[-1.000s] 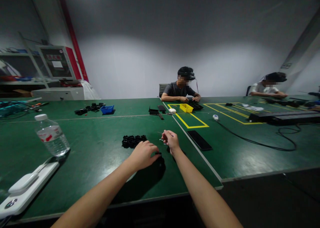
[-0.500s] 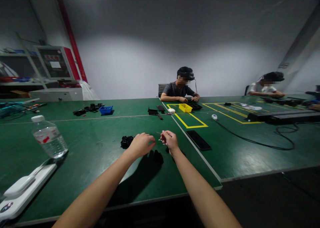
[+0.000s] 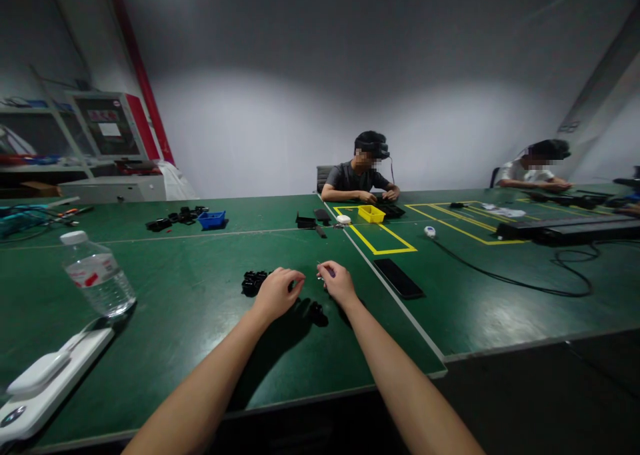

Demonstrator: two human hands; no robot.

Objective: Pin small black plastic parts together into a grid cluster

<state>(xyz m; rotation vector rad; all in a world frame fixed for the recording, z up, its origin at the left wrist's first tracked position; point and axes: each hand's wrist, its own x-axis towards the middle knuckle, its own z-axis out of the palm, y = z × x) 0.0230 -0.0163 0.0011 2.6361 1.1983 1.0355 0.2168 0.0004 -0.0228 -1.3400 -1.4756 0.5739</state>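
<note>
My left hand point(image 3: 279, 292) hovers over the green tabletop with thumb and forefinger pressed together. Whether anything sits in that pinch is too small to make out. Facing it across a narrow gap, my right hand point(image 3: 338, 284) is closed, its fingers curled round something slim. A thin tip and a few pale bits show at its fingertips, but their kind is unclear. A cluster of small black parts point(image 3: 253, 282) lies just left of my left hand, partly behind it. Dark shadows of the hands fall on the table below them.
Right of my right hand lies a black phone point(image 3: 399, 278). A water bottle point(image 3: 100, 275) and a white device point(image 3: 55, 382) are at the left. Farther back stand a blue bin point(image 3: 213, 220) and a yellow bin point(image 3: 371, 214). Two people sit at the far side.
My left hand has drawn slightly left and its fingertips have come together in a pinch. The right hand has turned a little, covering more of the pale bits.
</note>
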